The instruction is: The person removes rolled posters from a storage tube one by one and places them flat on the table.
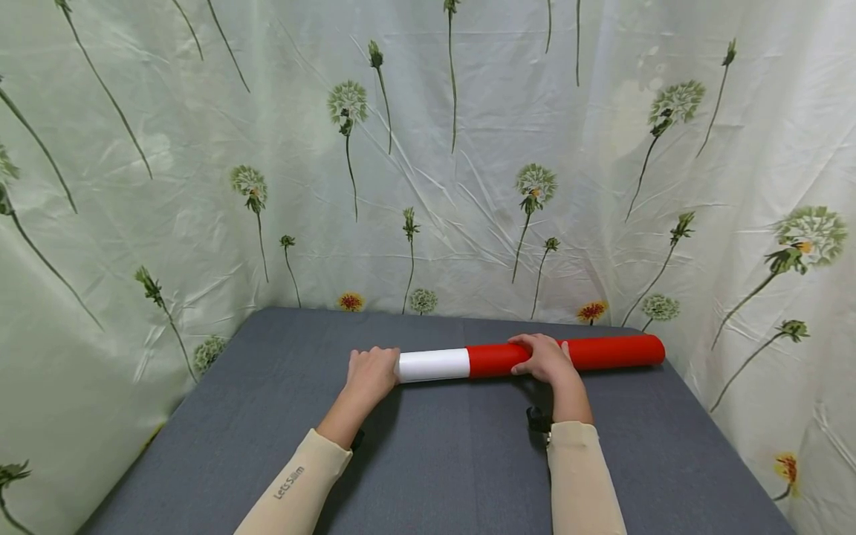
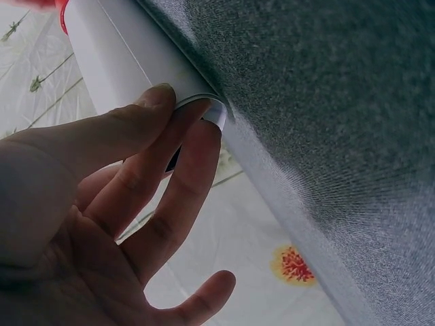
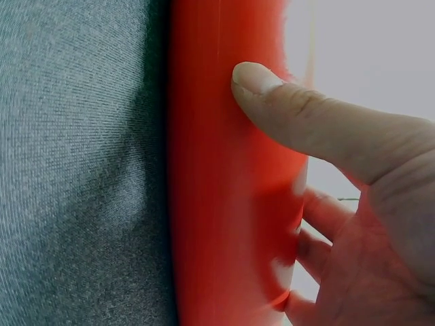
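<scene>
Together, the left grip point(image 1: 372, 370) pinches the end of the white roll point(image 1: 435, 365) and the right grip point(image 1: 545, 358) clasps the red roll point(image 1: 615, 352) toward the counter's point(image 1: 441, 461) far edge; keeping both aligned should prevent creasing.

The tube point(image 1: 491, 361) lies across the table point(image 1: 461, 453), the curtain point(image 1: 428, 163) hanging behind both.

Pale dandelion-print curtain point(image 1: 428, 171) behind a dark grey table point(image 1: 435, 461).

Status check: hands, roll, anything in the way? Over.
Left hand pinching white end of roll. Right hand gripping its red section. Roll lying on grey table. No obstruction visible.
</scene>
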Available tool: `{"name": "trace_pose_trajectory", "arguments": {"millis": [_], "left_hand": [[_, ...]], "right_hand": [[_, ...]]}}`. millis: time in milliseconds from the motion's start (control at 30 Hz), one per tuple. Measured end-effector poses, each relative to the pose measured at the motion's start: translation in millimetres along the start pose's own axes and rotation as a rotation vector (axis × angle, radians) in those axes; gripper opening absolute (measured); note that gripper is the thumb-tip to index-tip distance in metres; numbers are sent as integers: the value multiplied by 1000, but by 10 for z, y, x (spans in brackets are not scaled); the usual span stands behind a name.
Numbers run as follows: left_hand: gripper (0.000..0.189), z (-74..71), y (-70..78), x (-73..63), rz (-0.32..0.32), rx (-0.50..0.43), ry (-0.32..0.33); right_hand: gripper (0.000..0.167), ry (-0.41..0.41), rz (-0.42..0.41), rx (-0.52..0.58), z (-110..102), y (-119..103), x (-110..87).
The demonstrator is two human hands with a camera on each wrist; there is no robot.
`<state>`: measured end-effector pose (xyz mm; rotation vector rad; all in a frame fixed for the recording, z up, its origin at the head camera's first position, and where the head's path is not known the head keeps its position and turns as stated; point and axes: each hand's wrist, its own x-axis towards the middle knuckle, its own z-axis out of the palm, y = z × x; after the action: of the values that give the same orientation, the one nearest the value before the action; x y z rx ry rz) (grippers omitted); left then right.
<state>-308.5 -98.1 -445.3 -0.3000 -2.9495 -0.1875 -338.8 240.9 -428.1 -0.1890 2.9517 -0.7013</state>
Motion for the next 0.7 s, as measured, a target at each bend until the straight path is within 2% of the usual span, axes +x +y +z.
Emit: {"name": "trace_pose_trajectory", "arguments": {"millis": [367, 567, 700], "left_hand": [[26, 8, 2, 16, 4, -5, -20], [23, 13, -8, 3, 13, 3, -3], [23, 11, 0, -4, 19, 3, 0]], "right_hand": [[62, 2, 0, -10, 0, 11, -7], [62, -5, 16, -13, 1, -14, -9], [62, 2, -4, -24, -3, -7, -10]]}}
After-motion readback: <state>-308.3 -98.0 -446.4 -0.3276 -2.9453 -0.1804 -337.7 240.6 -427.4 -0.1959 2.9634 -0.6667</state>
